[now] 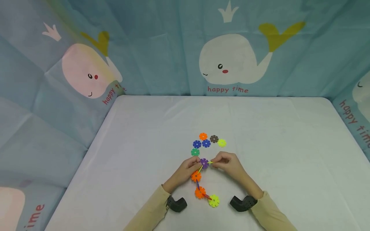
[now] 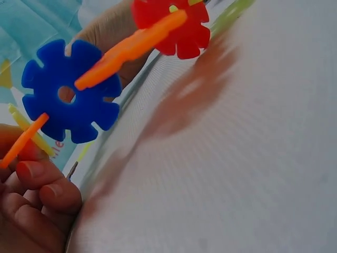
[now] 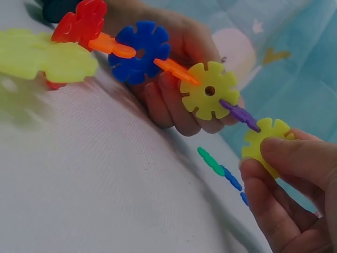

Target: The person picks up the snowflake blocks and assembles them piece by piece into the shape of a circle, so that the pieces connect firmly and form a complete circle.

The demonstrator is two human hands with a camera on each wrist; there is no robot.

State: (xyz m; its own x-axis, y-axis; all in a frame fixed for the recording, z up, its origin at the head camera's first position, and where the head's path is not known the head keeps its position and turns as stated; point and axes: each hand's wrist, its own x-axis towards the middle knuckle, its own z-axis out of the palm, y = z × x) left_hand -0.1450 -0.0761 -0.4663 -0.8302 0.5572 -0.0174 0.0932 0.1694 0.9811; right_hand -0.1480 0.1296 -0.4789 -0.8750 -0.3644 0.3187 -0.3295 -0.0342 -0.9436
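Note:
A chain of slotted plastic snowflake discs hangs between my hands and runs down toward me. My left hand (image 1: 186, 169) holds the chain at a yellow disc (image 3: 209, 90), beside a purple disc (image 1: 204, 163). Between thumb and fingers my right hand (image 1: 229, 163) pinches the yellow disc (image 3: 258, 147) at the chain's upper end, slotted into the purple one. Orange discs (image 1: 200, 192), a blue disc (image 2: 71, 92) and a red disc (image 3: 80, 23) follow, down to a yellow-green disc (image 1: 214, 201). In the left wrist view, my left fingers (image 2: 60, 195) are curled beside the chain.
Beyond the hands lie several loose discs: a green disc (image 1: 195, 152), two blue ones, an orange disc (image 1: 203, 136), a brown disc (image 1: 214, 139) and a yellow disc (image 1: 222, 142). The white table (image 1: 144, 128) meets a whale-print curtain (image 1: 162, 64) at back and sides.

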